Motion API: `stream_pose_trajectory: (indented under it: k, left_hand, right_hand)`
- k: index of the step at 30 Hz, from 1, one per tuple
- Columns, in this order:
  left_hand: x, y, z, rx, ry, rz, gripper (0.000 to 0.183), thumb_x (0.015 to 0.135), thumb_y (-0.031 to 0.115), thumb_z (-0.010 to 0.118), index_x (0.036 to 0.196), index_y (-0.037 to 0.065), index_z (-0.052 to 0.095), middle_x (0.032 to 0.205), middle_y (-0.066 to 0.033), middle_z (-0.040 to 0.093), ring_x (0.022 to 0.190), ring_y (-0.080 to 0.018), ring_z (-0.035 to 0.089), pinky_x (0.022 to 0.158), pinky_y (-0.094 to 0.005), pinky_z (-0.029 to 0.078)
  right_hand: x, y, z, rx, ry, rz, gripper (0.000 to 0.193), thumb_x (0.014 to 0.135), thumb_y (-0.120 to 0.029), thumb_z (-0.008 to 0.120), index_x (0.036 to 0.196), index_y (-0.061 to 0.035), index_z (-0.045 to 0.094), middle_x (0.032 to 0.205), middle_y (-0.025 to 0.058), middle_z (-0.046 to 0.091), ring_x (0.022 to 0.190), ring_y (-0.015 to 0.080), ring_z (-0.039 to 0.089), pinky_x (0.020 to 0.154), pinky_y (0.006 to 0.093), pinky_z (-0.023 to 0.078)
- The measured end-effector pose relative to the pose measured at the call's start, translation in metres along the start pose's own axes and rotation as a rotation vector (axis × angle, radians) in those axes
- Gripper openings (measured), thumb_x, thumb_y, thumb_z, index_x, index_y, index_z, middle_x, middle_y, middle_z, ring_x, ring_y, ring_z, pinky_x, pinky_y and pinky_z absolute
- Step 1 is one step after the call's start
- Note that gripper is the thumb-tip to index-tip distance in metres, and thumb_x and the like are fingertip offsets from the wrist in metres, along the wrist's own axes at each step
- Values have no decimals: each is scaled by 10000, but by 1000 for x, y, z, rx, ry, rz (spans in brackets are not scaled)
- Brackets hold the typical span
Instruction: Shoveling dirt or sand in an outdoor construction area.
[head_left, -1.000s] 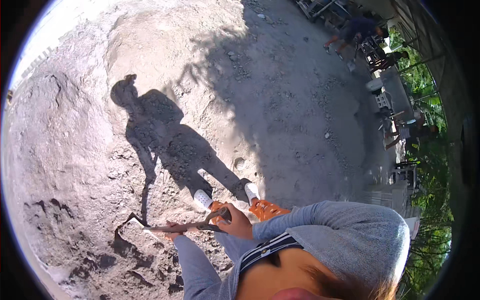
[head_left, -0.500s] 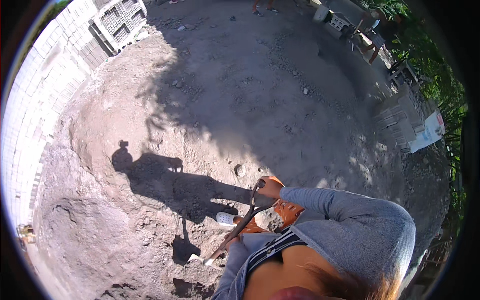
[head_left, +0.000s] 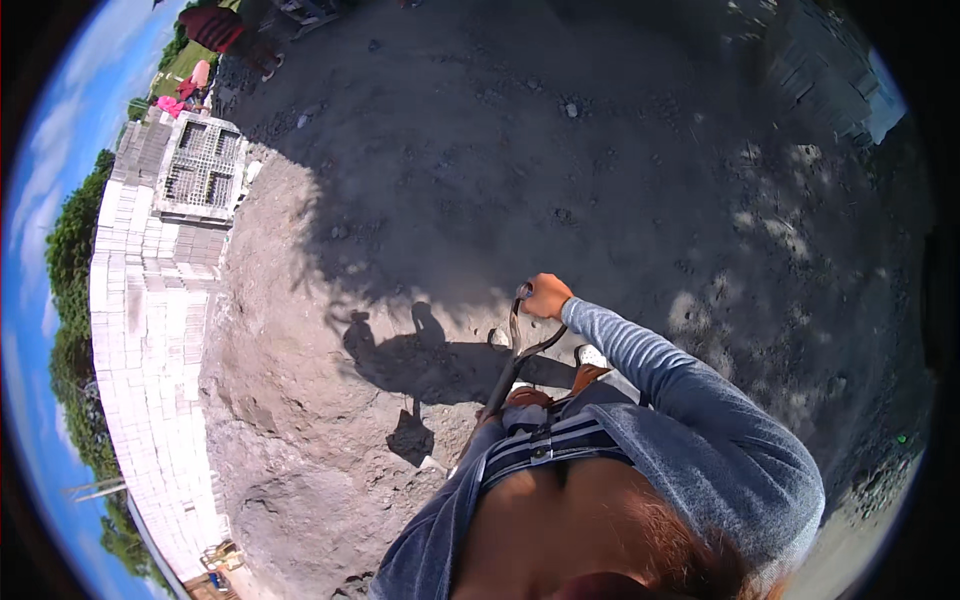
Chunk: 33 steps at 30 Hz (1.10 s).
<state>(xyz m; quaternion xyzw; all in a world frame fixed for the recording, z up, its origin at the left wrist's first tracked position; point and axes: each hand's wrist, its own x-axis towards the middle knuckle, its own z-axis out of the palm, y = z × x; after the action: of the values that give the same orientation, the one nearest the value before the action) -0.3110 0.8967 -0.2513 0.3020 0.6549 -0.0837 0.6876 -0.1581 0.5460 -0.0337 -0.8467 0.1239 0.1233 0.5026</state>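
A shovel [head_left: 507, 378] slants across the front of my body, its forked grip end up and to the right. My right hand [head_left: 547, 297] is closed round the grip at the top. Lower on the shaft is my left hand [head_left: 487, 415], mostly hidden by its grey sleeve and the shaft. Only a pale bit of the blade [head_left: 433, 463] shows, down at the sunlit soil mound [head_left: 330, 480]; how deep it sits I cannot tell. My shoe [head_left: 590, 355] stands on the ground just beyond the shaft.
Stacked pale blocks [head_left: 150, 350] form a long wall on the left, with a slatted crate [head_left: 203, 168] at its far end. A person [head_left: 215, 30] is at the far left. More blocks [head_left: 825, 75] stand far right. Small stones dot the shaded ground [head_left: 480, 180].
The view has swung, so the block wall and sky show more fully on the left. Both hands stay on the shovel, which now stands more upright in the picture, its grip higher.
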Motion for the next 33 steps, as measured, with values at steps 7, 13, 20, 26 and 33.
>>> stream_pose_trajectory:
  k: [7, 13, 20, 26, 33]
  left_hand:
    - [-38, -47, 171, 224, -29, 30, 600, 857, 557, 274, 1126, 55, 462, 994, -105, 539, 897, -241, 514, 826, -408, 434]
    - [-47, -107, 344, 432, -74, 28, 633, 855, 580, 260, 1150, 54, 451, 1007, -110, 537, 906, -246, 512, 832, -412, 430]
    - [-78, -158, 580, 716, -155, 121, 671, 853, 606, 243, 1177, 52, 439, 1022, -116, 534, 917, -251, 510, 839, -417, 425]
    - [-157, -204, 785, 920, -249, 299, 703, 851, 629, 229, 1200, 51, 428, 1035, -121, 532, 926, -255, 508, 844, -421, 420]
    - [-256, -270, 945, 728, -611, 275, 896, 789, 747, 141, 1296, 42, 363, 1127, -162, 504, 940, -309, 508, 848, -435, 416]
  right_hand:
    - [71, 65, -138, 117, 0, 308, 329, 612, -238, 678, 808, 21, 625, 695, 153, 626, 533, 204, 613, 496, 323, 488]
    - [101, 160, -234, 498, 287, 511, 247, 628, -45, 669, 828, 67, 578, 579, 110, 559, 420, 166, 511, 377, 310, 402]
    - [123, 205, -327, 719, 508, 712, 110, 690, -57, 645, 710, 26, 576, 530, 105, 531, 418, 176, 515, 369, 319, 405]
    - [103, 292, -296, 1449, 609, 835, 94, 733, -87, 636, 680, -28, 585, 555, 84, 548, 443, 189, 527, 405, 341, 427]
    - [165, 312, -345, 1546, 273, 894, 107, 736, -109, 633, 817, -47, 603, 704, 64, 599, 546, 201, 583, 519, 357, 509]
